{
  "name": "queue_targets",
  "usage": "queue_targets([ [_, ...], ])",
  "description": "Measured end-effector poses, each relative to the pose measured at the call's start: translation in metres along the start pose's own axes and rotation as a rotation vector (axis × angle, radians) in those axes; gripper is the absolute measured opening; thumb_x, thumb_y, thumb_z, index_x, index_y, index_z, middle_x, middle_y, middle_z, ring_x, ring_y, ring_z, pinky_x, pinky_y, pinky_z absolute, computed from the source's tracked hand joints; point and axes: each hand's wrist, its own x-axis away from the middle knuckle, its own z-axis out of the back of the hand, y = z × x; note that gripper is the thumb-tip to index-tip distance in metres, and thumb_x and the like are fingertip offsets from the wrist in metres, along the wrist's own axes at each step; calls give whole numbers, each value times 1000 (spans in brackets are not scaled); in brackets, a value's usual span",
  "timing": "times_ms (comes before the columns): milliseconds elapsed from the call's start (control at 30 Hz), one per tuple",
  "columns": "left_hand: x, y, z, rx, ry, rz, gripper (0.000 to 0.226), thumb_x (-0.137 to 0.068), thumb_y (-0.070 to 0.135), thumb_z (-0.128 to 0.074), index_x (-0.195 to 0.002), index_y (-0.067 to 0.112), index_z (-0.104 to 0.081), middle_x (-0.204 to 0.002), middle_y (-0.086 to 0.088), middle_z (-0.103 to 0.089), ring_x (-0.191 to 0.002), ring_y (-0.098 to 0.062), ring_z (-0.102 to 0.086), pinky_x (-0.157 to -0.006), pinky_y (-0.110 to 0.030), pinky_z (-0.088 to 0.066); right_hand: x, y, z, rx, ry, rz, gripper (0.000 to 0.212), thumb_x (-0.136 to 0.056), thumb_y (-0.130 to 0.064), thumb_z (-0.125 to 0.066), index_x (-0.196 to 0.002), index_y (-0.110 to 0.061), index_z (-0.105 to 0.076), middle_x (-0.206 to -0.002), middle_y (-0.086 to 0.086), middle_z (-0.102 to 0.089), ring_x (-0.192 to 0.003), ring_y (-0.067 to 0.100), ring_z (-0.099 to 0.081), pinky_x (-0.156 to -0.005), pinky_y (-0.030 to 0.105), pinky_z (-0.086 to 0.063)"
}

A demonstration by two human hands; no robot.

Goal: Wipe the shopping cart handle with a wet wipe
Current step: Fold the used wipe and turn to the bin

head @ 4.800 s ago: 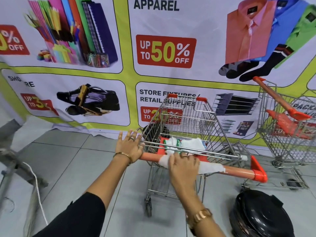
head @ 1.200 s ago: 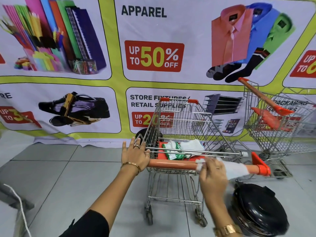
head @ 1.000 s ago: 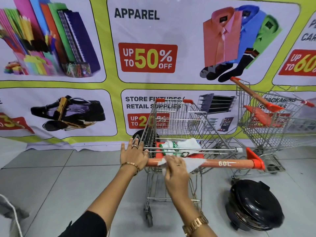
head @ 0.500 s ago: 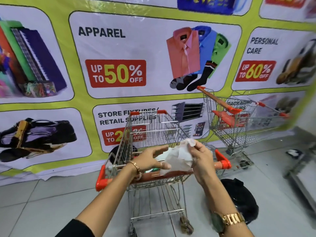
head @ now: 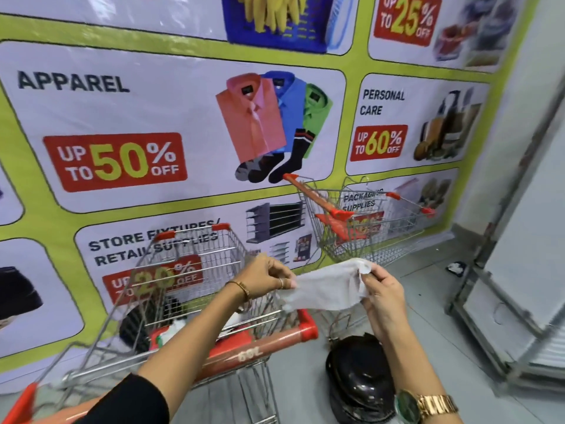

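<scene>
The white wet wipe is stretched in the air between both hands, above and to the right of the cart. My left hand pinches its left edge and my right hand pinches its right edge. The wire shopping cart stands below, and its orange handle with red end caps runs under my left forearm. Neither hand touches the handle. A green and white wipe pack lies in the cart's child seat, partly hidden by my arm.
A black bin lid sits on the tiled floor right of the cart. A second wire cart stands further back against the sale banner. A metal frame with a white panel rises at the right.
Both hands left the handle and lifted the wipe off it. The wipe went from bunched to spread out between the hands. My view swung to the right.
</scene>
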Motion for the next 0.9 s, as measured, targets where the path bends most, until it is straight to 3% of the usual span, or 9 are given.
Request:
queue_targets([
  [133,-58,26,-37,-55,-43,-26,17,-75,6,-75,-88,-4,-73,-42,28,-61,-47,14,-53,-54,-6,-47,-44,-11,60,129,66,49,25,-86,4,-49,-79,-14,-66,-54,-13,-68,-51,3,-58,-49,17,-46],
  [200,-76,31,-48,-35,-32,-27,18,-74,7,-76,-88,-3,-74,-45,26,-63,-49,12,-56,-56,-12,-53,-58,-14,81,191,91,57,22,-86,5,-49,-82,-10,-65,-50,-14,-66,-46,-1,-55,-43,12,-43],
  [267,-101,40,-72,-33,-28,-29,16,-73,6,-76,-86,-3,-74,-44,24,-63,-47,11,-56,-56,-18,-55,-73,-21,111,237,119,77,18,-85,6,-50,-90,-3,-65,-57,-11,-67,-48,-2,-57,-47,10,-46],
  [400,-133,59,-122,-45,-87,-9,17,-75,-4,-71,-90,-11,-70,-37,25,-59,-41,12,-54,-46,-6,-48,-92,-27,162,324,164,28,19,-83,3,-54,-77,-11,-65,-70,0,-64,-59,9,-59,-52,16,-49],
  [567,-160,62,-170,-118,-162,75,13,-76,-10,-67,-88,-11,-71,-41,21,-59,-38,11,-54,-60,-27,-51,-105,-12,204,415,199,-87,26,-78,2,-63,-60,-16,-65,-59,2,-63,-58,19,-58,-59,30,-53],
  [700,-169,65,-211,-129,-224,194,20,-78,-19,-54,-88,-14,-70,-34,12,-59,-37,-8,-58,-36,-17,-51,-104,5,234,508,234,-148,30,-75,4,-67,-55,-18,-62,-58,1,-62,-58,16,-58,-52,24,-47],
  [767,-169,68,-226,-128,-241,230,22,-78,-21,-50,-83,-13,-70,-33,8,-57,-28,-4,-54,-30,-13,-43,-102,12,248,545,237,-170,28,-74,2,-69,-56,-18,-62,-59,2,-62,-57,15,-57,-50,23,-46],
  [900,-178,70,-255,-159,-289,251,37,-78,-18,-52,-58,10,-68,-32,12,-56,-28,0,-52,-31,-11,-41,-99,19,273,565,255,-193,31,-72,4,-70,-53,-19,-61,-55,0,-60,-52,12,-54,-49,21,-48],
])
